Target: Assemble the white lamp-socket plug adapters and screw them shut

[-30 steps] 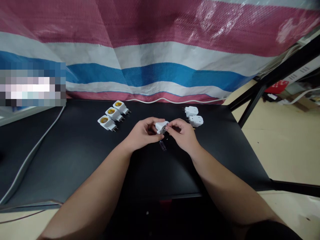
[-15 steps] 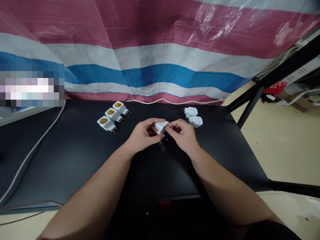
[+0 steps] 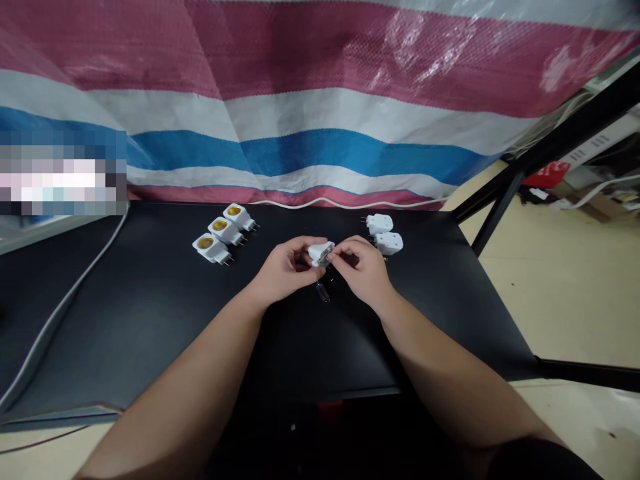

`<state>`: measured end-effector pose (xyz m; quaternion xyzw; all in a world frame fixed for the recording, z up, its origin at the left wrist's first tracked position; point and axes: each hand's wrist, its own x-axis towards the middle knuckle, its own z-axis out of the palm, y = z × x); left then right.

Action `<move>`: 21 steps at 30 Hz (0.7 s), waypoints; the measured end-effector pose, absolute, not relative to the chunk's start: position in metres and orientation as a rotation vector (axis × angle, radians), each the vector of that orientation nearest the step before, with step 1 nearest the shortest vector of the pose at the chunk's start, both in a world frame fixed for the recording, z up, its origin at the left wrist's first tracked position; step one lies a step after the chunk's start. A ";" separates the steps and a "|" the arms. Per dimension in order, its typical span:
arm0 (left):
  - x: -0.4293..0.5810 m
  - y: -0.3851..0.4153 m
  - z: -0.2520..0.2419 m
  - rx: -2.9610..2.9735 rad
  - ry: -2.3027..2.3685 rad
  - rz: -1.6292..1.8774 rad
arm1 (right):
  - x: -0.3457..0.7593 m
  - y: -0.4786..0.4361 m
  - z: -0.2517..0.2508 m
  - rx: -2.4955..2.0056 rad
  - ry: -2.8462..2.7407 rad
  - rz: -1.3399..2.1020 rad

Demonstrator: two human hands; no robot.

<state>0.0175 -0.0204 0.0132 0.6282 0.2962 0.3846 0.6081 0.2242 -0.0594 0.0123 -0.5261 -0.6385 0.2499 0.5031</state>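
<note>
Between the thumb and fingers of my left hand [image 3: 285, 270] is a white plastic plug-in lamp socket housing [image 3: 319, 253], held above the table with one side turned to the right. My right hand [image 3: 363, 267] is closed in a pinch at that side; whatever its fingertips hold is too small to make out. Just below the housing, a small transparent purplish piece [image 3: 323, 292] lies on the table. Three white lamp sockets [image 3: 220, 231] with brass-coloured threads and plug pins stand in a slanting row to the left. Two white plug pieces [image 3: 389, 243] lie beyond my right hand.
The black table [image 3: 150, 320] carries a grey cable [image 3: 65, 313] at the left and a white cable [image 3: 320, 202] along the back. A striped sheet [image 3: 310, 107] hangs behind. A black metal frame [image 3: 500, 193] rises at the right edge.
My left hand has turned the housing slightly, so more of its right side shows. My right fingertips still pinch at that side. The whole view has shifted a little.
</note>
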 end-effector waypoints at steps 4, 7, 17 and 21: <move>0.017 -0.019 0.013 1.474 0.699 0.884 | 0.226 -0.058 0.010 -1.278 -1.542 0.680; 0.016 -0.019 0.014 1.495 0.692 0.877 | 0.228 -0.057 0.010 -1.305 -1.526 0.755; 0.016 -0.022 0.017 1.517 0.706 0.845 | 0.232 -0.057 0.016 -1.373 -1.548 0.817; 0.017 -0.021 0.017 1.464 0.691 0.875 | 0.230 -0.058 0.014 -1.336 -1.509 0.788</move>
